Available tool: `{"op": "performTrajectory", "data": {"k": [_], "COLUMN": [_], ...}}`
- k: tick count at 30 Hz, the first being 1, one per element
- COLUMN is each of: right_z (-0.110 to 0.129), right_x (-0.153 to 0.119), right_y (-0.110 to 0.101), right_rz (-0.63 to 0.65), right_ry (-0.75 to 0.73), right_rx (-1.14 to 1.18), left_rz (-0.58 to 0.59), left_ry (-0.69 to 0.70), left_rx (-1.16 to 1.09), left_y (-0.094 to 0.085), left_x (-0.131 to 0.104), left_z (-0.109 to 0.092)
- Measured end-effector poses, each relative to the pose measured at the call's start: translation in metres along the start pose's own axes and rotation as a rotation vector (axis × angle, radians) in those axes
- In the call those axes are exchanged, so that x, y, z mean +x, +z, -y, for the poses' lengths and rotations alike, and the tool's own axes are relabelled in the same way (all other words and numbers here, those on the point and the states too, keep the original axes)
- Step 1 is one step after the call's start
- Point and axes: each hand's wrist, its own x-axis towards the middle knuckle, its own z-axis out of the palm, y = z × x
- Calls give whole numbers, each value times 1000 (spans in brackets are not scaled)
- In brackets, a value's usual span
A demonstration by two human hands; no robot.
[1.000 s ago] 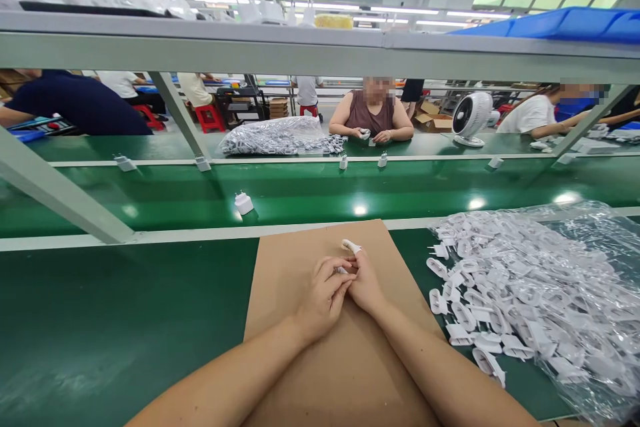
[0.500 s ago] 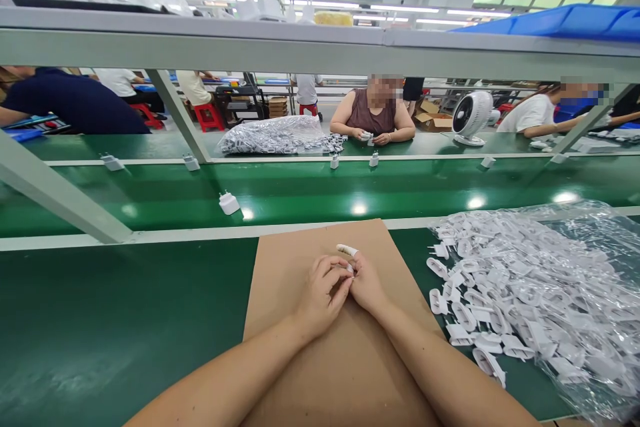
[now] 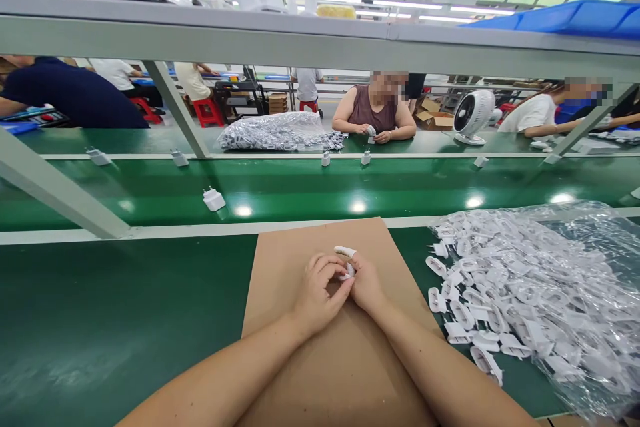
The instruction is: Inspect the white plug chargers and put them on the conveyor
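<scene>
My left hand (image 3: 320, 290) and my right hand (image 3: 367, 285) meet above a brown cardboard sheet (image 3: 320, 373). Between their fingertips is a small white plastic plug part (image 3: 349, 271), mostly covered by the fingers. Both hands are closed on it, the left thumb and fingers curled around its near side. A white finger covering (image 3: 345, 251) wraps one finger of my right hand. To the right lies a heap of white plug housings (image 3: 520, 300), some with metal pins, partly under clear plastic bag film (image 3: 600, 233).
White plug chargers, one a white charger (image 3: 214, 199), lie on the green conveyor belt (image 3: 295, 190) beyond the cardboard. A shelf (image 3: 320, 33) on slanted posts crosses above. Opposite, a co-worker (image 3: 375, 110) handles a white piece beside a bagged pile (image 3: 280, 133) and a fan (image 3: 473, 117).
Chargers on the belt have shifted left, and a white piece has appeared at the right edge. More of the white part shows between my fingers. My hands stay nearly in place.
</scene>
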Motion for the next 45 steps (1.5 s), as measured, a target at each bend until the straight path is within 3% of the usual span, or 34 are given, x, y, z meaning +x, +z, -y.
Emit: {"op": "performTrajectory", "data": {"k": [24, 28, 33, 35, 39, 45], "right_z": [27, 28, 36, 38, 37, 34], "right_x": [-7, -3, -1, -2, -3, -1], "right_y": [-6, -6, -8, -6, -1, -3], "right_rz": [-50, -124, -208, -215, -192, -160], "right_ry": [56, 93, 87, 67, 59, 90], "right_rx": [-74, -26, 173, 310, 389, 379], "left_rz": [-10, -8, -110, -50, 131, 182], "left_ry": [303, 211, -96, -185, -196, -230], "left_rx": [-54, -86, -94, -110, -179, -265], "left_y": [-7, -7, -2, -1, -2, -3], "left_x": [-1, -5, -8, -7, -2, 5], "left_z": [-11, -12, -3, 0, 0, -6]}}
